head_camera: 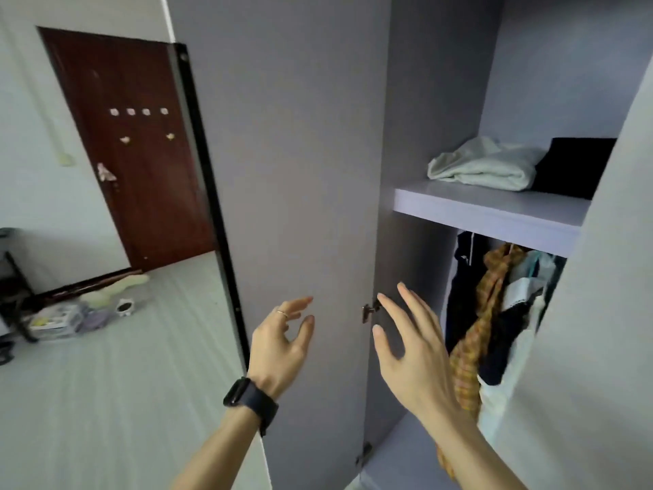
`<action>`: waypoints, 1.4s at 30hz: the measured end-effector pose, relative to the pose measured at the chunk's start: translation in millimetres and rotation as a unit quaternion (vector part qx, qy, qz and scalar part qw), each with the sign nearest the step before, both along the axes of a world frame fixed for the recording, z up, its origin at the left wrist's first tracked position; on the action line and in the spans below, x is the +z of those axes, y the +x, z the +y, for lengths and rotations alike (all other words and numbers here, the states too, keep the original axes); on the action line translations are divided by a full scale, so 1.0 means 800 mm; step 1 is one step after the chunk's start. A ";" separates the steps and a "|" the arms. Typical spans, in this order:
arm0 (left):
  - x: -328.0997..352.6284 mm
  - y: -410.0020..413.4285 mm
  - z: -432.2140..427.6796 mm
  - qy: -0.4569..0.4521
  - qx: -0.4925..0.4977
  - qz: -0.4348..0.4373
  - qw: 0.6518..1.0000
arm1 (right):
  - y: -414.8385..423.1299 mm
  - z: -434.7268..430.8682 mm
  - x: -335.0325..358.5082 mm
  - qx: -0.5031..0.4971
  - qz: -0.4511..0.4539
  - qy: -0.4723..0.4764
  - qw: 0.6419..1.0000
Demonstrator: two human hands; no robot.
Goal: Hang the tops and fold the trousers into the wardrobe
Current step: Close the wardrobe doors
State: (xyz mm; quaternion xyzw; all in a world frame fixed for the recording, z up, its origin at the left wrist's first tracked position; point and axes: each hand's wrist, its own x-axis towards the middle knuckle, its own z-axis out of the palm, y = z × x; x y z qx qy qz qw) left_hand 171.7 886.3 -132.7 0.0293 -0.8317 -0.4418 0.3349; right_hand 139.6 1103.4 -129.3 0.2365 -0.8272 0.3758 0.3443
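The grey wardrobe stands open, its left door swung out toward me. On its shelf lie a folded white garment and a folded black one. Below the shelf hang several tops, among them a yellow checked one and dark ones. My left hand, with a ring and a black watch on the wrist, floats in front of the door with relaxed fingers, holding nothing. My right hand is raised beside the door's hinge, fingers spread and empty.
A second wardrobe door stands at the right edge. To the left a mirror with a black frame reflects a dark red door, a pale floor and small items lying on it.
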 end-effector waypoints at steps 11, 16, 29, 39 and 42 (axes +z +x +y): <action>0.113 -0.001 -0.160 0.122 0.058 0.022 0.991 | -0.034 -0.218 0.042 0.174 -0.095 0.069 0.978; 0.137 -0.032 -0.188 0.191 -0.029 -0.033 0.981 | -0.063 -0.274 0.050 0.134 -0.072 0.111 0.982; 0.139 -0.018 -0.161 0.174 -0.076 -0.009 0.982 | -0.062 -0.245 0.031 0.086 0.046 0.146 0.985; 0.133 0.038 -0.030 0.066 -0.100 0.003 0.993 | 0.008 -0.109 0.009 0.131 0.013 -0.012 0.991; 0.135 0.029 0.032 -0.003 -0.118 0.006 0.993 | 0.024 -0.039 -0.008 0.099 0.019 -0.062 0.993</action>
